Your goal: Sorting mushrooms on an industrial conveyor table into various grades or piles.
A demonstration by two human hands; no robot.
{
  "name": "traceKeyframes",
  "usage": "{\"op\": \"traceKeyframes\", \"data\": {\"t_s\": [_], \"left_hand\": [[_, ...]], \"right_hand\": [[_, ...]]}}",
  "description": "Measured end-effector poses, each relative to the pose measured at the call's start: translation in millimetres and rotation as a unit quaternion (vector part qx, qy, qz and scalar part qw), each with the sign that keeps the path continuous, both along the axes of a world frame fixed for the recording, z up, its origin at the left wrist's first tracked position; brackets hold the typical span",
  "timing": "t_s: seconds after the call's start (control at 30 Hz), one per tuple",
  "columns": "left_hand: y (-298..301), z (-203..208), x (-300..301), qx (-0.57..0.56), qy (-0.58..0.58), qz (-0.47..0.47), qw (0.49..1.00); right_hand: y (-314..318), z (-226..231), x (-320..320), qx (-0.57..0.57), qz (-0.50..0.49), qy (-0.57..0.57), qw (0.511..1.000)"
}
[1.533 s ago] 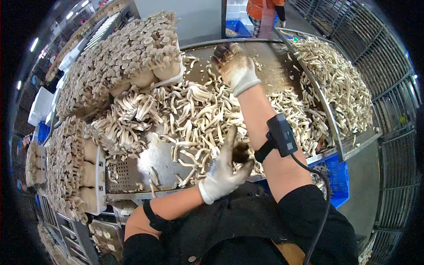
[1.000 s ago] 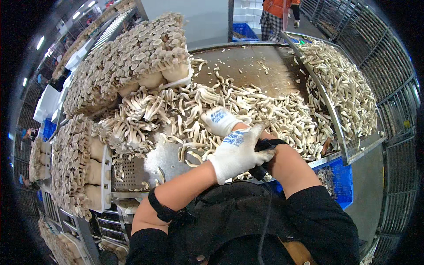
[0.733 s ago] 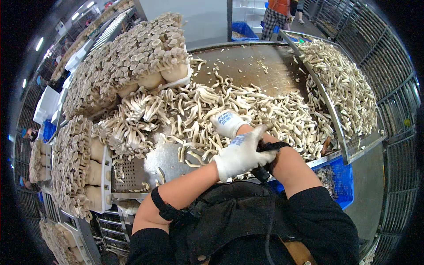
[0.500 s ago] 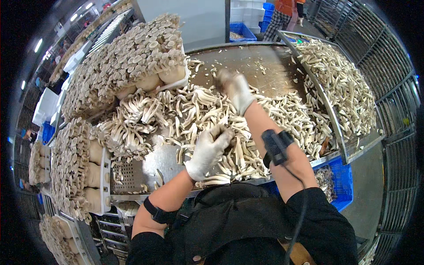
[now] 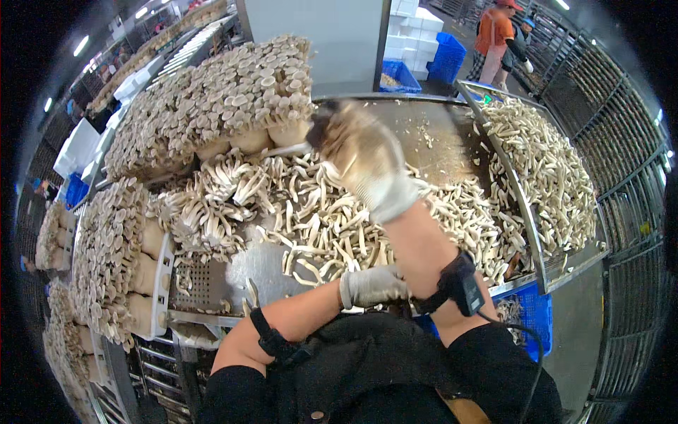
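My right hand (image 5: 371,162), in a soiled white glove, reaches over the mushroom pile toward the far tray; motion smears its fingers, and I cannot tell whether it holds anything. Dark fingertips or a dark object show at its far left end. My left hand (image 5: 374,286), also gloved, is low at the table's near edge, its fingers hidden behind my right forearm. Long pale loose mushrooms (image 5: 332,222) lie between and around both hands. Left of them are mushroom clusters (image 5: 212,201). A block of capped mushrooms (image 5: 219,92) stands in a white tray just beyond my right hand.
A metal table (image 5: 268,272) carries the pile. More mushrooms (image 5: 544,169) fill a raised metal-edged tray at right. Another tray of capped mushrooms (image 5: 113,261) stands at left. A blue crate (image 5: 540,318) sits below the right edge. Two people (image 5: 498,42) stand at the back right.
My left hand has dropped from the pile to the near edge, under my right forearm. My right hand has swung slightly left and nearer. The view has shifted, bringing more of the people into sight.
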State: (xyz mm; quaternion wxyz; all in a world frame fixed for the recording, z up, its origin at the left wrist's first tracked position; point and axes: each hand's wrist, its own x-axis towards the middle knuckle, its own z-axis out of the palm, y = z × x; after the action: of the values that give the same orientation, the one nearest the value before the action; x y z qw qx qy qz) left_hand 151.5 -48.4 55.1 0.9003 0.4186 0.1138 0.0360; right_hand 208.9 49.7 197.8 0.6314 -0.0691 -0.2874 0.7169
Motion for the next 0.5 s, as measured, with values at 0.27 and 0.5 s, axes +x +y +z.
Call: {"op": "traceKeyframes", "data": {"t_s": [0.27, 0.5], "left_hand": [[15.5, -54.0, -12.1, 0.501, 0.022, 0.01, 0.865], [29.4, -58.5, -24.5, 0.493, 0.02, 0.079, 0.866]], "right_hand": [[-27.7, -17.8, -51.0, -0.026, 0.028, -0.107, 0.994], [-28.5, -36.7, -57.5, 0.052, -0.03, -0.272, 0.96]]}}
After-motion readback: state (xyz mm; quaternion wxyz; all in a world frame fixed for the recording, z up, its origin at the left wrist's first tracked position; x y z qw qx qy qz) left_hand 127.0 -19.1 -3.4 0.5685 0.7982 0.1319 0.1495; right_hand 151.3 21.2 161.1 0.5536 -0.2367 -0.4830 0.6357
